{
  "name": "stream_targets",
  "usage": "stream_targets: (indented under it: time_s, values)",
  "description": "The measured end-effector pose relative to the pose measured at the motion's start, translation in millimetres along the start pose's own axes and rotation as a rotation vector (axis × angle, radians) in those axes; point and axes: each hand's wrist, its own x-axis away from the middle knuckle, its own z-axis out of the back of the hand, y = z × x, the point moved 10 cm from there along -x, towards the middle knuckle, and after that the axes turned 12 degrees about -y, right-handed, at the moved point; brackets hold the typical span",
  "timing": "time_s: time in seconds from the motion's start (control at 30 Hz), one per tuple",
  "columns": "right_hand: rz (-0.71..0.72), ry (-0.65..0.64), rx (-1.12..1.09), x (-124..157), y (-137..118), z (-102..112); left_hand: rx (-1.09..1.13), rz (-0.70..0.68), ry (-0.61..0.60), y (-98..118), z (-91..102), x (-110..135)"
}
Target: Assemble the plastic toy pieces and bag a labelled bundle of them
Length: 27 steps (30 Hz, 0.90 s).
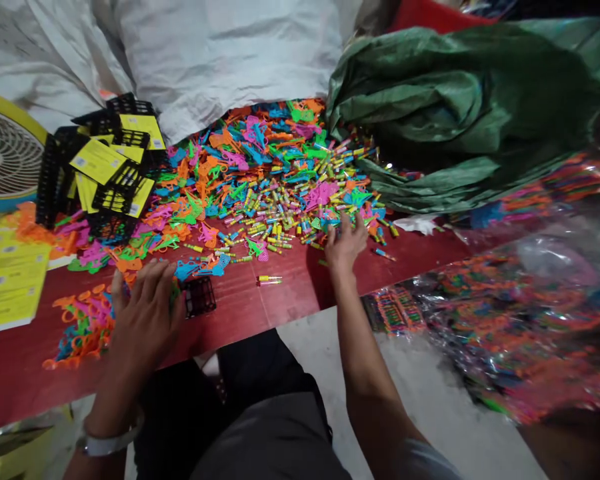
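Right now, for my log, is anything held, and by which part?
Cannot tell: the left hand hides any grip beside the black rectangular plastic frame; the right hand, at the multicoloured plastic heap, shows no clear hold.

Red table (pixel 300 287), heaped colourful plastic pieces (pixel 235 160), black tray (pixel 200 299), yellow sheets (pixel 11 280)

This looks like a packing workshop: loose plastic toys (pixel 255 137) heap on a red table (pixel 290 293) ahead of the left fingers (pixel 151 280) and right fingers (pixel 347 227), yellow cards (pixel 97 160) and black racks (pixel 55 177) beyond the left ones, stuffed clear bags (pixel 520 333) right of the right ones.
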Motion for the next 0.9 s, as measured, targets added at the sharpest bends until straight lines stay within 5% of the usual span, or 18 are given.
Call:
stream_targets:
  time_s: [0.07,0.13,0.33,0.43,0.57,0.7,0.9]
  values:
    - [-0.130,-0.048,0.104,-17,20,-10,-0.005,0.003,0.007,0,0.0,0]
    - [-0.108,-0.101,0.139,-12,13,-28,-0.015,0.006,0.015,1,-0.2,1]
    - [0.300,-0.261,0.035,46,-61,-74,-0.032,0.025,0.011,1,-1.9,1]
    - [0.453,-0.315,-0.028,61,-85,-70,-0.030,0.031,0.012,0,-2.4,2]
    - [0.306,-0.279,0.150,69,-82,-53,-0.021,0.055,-0.014,-2,-5.4,2]
    - [0.241,-0.409,0.262,78,-86,-60,-0.017,0.086,-0.045,-3,-6.0,1]
    - [0.252,-0.346,-0.046,81,-107,-51,0.031,0.075,-0.106,-4,-4.4,2]
